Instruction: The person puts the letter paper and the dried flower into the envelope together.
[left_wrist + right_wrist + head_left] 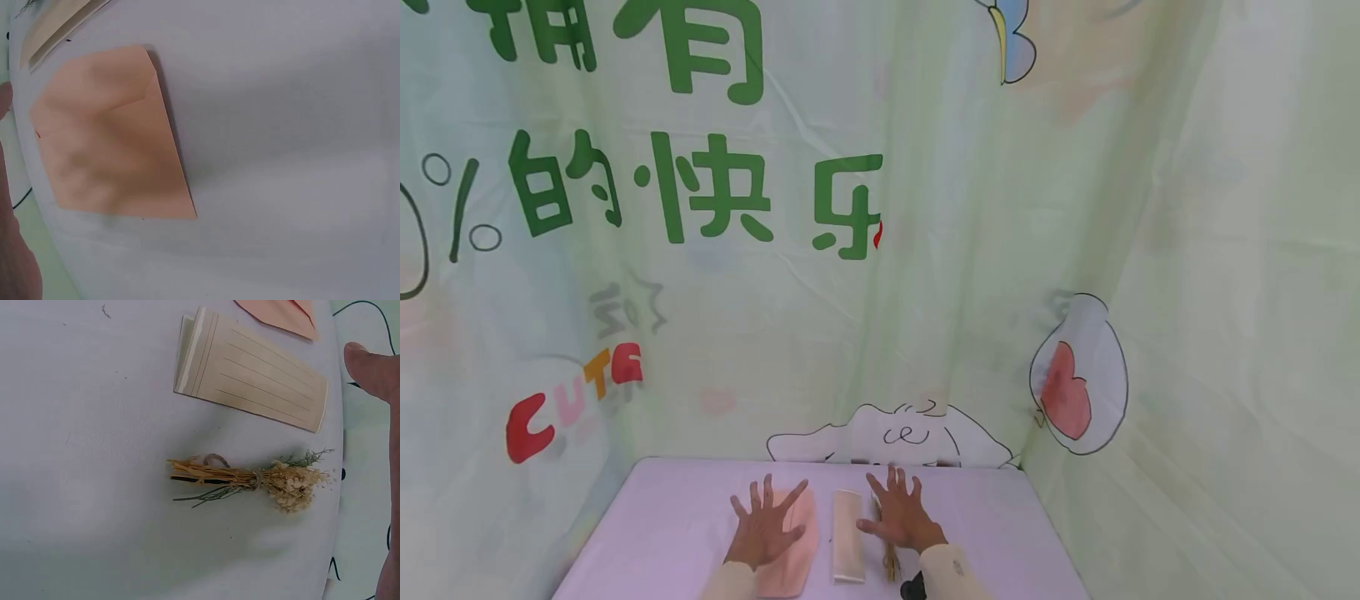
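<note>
My left hand [763,527] hovers with fingers spread above a pink envelope [119,150], casting a shadow on it. The envelope's pointed flap lies unfolded toward one end. Over a small bunch of dried flowers [290,484], tied round its stems with twine, my right hand [904,512] is spread too, holding nothing. Between the hands lies a folded sheet of cream lined paper [262,375], one end slightly lifted at the fold. In each wrist view only part of the hand shows, at the edge.
A white table [985,533] carries these things in a row. Hanging cloth [955,250] with green lettering and drawings encloses its back and sides. Small plant bits [105,311] lie scattered on the tabletop.
</note>
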{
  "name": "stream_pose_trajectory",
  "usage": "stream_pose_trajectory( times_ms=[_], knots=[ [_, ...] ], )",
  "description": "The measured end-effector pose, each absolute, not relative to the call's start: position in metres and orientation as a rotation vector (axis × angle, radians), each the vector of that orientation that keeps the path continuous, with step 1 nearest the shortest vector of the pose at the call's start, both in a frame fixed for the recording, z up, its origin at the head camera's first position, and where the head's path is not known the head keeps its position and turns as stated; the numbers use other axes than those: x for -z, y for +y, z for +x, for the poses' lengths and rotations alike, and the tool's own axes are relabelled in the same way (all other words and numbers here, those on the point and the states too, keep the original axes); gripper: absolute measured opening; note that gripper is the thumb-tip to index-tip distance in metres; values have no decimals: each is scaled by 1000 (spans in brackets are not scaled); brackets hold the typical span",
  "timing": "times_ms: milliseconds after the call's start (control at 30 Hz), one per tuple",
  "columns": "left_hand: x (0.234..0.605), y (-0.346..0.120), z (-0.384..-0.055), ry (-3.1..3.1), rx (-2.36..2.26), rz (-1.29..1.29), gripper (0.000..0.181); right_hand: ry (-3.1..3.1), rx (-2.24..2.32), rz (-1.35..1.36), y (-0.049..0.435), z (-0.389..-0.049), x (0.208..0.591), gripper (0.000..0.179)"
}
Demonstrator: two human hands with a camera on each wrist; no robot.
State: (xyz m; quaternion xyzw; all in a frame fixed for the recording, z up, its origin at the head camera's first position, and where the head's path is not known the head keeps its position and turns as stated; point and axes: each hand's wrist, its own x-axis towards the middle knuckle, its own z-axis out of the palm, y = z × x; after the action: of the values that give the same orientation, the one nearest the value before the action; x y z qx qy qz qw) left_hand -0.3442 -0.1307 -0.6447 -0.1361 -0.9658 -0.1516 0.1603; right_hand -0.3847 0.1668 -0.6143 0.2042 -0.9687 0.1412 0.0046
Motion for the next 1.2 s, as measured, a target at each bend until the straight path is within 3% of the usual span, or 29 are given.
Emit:
stream_pose_trajectory(
  times_ms=[367,567,767,1200],
  knots=[
    [669,-134,-345,-2736,401,-366,73,-3040,-552,700,155,-383,626,83],
    [673,-134,-342,-2816,445,-312,89,-3035,-626,601,147,-383,629,56],
    [681,-128,-343,-2889,506,-241,83,-2979,-777,429,139,-383,643,35],
    [694,-122,-341,-3013,552,-171,74,-2758,-976,195,129,-364,692,40]
  ],
)
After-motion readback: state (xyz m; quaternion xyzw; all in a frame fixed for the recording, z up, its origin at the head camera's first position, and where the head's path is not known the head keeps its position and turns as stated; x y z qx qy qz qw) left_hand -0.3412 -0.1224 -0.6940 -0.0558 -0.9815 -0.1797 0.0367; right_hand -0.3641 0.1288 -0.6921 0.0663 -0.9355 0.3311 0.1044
